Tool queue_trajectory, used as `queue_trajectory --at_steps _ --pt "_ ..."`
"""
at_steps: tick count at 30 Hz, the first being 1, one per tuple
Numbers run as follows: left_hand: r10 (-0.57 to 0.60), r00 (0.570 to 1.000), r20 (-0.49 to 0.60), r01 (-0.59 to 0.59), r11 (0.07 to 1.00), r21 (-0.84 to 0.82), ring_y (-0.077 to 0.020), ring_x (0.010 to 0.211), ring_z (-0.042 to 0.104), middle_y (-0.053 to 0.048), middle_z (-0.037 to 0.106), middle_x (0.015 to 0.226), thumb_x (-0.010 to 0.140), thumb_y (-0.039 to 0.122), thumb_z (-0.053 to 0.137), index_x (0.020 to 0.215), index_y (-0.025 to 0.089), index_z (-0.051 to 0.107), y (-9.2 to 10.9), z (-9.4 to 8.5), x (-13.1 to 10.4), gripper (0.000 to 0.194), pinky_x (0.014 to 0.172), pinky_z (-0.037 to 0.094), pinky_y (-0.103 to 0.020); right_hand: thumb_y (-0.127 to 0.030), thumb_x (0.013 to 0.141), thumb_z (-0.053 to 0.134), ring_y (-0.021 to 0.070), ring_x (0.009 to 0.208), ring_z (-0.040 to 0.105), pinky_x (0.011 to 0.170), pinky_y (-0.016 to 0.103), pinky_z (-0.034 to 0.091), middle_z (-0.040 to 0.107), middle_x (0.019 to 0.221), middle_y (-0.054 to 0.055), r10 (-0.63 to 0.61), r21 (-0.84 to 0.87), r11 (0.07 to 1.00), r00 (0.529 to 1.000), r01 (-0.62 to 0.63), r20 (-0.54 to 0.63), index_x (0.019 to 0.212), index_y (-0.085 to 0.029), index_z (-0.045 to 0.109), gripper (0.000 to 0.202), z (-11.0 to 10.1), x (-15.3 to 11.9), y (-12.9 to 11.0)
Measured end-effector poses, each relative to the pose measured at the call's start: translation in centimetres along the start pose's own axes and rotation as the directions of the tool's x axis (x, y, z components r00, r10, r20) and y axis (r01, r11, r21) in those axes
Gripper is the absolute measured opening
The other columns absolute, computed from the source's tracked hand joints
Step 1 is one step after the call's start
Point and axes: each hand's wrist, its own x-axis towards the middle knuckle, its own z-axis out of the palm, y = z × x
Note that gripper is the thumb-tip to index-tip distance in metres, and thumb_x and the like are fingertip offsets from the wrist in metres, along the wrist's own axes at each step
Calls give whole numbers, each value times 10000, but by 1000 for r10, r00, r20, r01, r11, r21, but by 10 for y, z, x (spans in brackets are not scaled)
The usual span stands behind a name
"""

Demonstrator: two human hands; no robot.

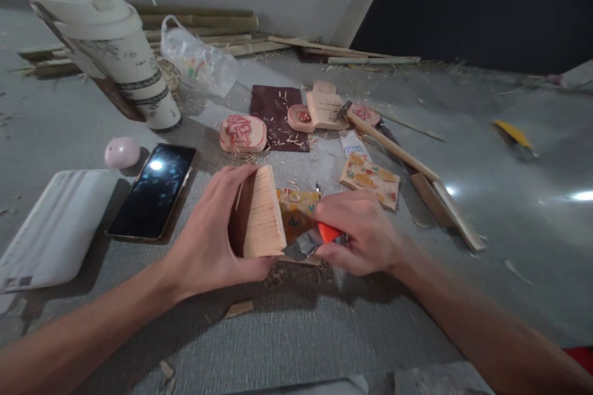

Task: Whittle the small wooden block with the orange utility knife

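Nearest the camera, a pale flat object point(319, 387) is cut off by the lower edge, leaving too little to identify; at the lower right, a red thing point(579, 358) shows only as a sliver. Higher up, the right hand point(361, 231) is clenched around an orange-handled tool point(328, 232), its fingers covering most of the handle. From it juts a dark grey part point(301, 245), blurred enough that its edge is hard to read; it reaches the near right corner of a wooden block point(264, 216), though whether the two touch cannot be told. That block stands tilted over the middle of the grey cloth point(278, 345), grasped by the left hand point(210, 222), with the thumb at its near end and the fingers over its far end; the palm hides part of its left side. Its visible face is pale and bare, streaked with fine reddish-brown grain, while the left side falls into brown shadow. Behind its right edge, a board with orange and green patterning point(296, 207) is partly covered by block, tool and hand. Curled shavings point(277, 276) lie just below the block.
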Motion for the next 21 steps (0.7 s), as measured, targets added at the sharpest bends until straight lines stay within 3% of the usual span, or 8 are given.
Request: queue_trajectory --at_steps 6,11,21 --pt "1 999 33 2 994 -105 -322 1173 606 -88 576 1334 670 355 786 1430 273 386 9 3 -3 863 1008 522 -486 -590 1048 477 124 609 362 585 307 229 421 682 -41 13 -58 998 999 -16 -46 742 -224 425 480 -3 2 -1" --pt "13 999 37 -12 1000 -29 -317 1137 611 -78 594 1322 655 349 812 1430 292 383 11 4 -4 888 984 534 -489 -588 1050 480 122 600 360 593 304 239 426 671 -41 18 -150 988 997 -30 -81 755 -216 458 476 -6 2 3" --pt "-40 999 -35 43 996 82 -342 1222 600 -108 591 1356 646 350 808 1423 240 414 -2 0 3 878 1066 516 -511 -564 1047 496 105 573 349 569 295 202 404 665 -59 54 -17 998 998 -53 20 753 -224 393 460 -2 1 0"
